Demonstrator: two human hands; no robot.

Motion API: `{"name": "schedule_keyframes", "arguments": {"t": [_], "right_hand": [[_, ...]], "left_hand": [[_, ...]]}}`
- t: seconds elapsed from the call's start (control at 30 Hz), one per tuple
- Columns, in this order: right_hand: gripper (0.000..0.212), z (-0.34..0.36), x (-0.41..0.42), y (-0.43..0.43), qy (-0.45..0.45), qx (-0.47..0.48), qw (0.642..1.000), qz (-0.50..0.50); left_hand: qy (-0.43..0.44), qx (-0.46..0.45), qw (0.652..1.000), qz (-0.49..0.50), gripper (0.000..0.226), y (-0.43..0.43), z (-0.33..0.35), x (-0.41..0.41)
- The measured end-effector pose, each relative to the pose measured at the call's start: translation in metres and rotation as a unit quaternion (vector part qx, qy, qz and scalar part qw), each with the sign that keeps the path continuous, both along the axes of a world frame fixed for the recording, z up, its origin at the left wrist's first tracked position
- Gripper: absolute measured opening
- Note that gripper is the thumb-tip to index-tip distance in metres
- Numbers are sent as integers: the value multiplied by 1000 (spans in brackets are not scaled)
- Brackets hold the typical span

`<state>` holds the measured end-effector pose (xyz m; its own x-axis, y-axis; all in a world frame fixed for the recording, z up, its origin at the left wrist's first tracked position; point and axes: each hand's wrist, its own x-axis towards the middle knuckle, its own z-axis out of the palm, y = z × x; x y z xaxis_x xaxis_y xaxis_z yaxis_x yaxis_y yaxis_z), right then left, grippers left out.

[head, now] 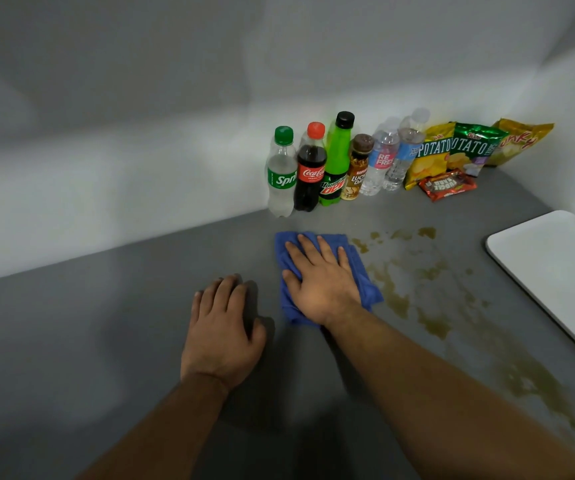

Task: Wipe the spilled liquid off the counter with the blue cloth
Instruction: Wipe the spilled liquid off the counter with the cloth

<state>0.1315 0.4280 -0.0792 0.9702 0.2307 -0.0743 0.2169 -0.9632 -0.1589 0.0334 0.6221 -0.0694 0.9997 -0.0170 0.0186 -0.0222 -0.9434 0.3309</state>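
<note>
Head view | right hand (320, 282) flat, fingers straight, pressing blue cloth (362, 275) onto counter (140, 323) | spilled liquid (398, 303) starts just beside cloth at 3 o'clock, long axis trailing toward 5 | left hand (222, 337) relaxed, empty, at 8 o'clock; right nearer.

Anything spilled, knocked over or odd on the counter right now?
Yes. Yellow-brown liquid is spattered over the grey counter to the right of the blue cloth, from near the bottles toward the near right edge. The right hand presses flat on the cloth at the spill's left side. The bottles stand upright.
</note>
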Motion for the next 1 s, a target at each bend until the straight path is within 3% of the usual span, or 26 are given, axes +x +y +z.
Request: {"name": "schedule_keyframes", "arguments": {"t": [0.13, 0.4, 0.63, 0.87, 1.0], "right_hand": [[69, -10, -45, 8, -5, 2, 999, -37], [61, 2, 2, 25, 13, 3, 992, 127], [61, -1, 43, 27, 18, -23, 999, 12], [61, -3, -1, 25, -7, -14, 985, 174], [61, -3, -7, -14, -23, 12, 984, 174]], "left_hand": [[0, -2, 1000, 6, 69, -1, 0, -1], [4, -7, 1000, 4, 67, -1, 1, -1], [7, 0, 1000, 0, 68, 0, -1, 0], [-1, -18, 1000, 4, 71, 0, 2, -2], [-1, -22, 1000, 5, 70, -1, 4, -2]]}}
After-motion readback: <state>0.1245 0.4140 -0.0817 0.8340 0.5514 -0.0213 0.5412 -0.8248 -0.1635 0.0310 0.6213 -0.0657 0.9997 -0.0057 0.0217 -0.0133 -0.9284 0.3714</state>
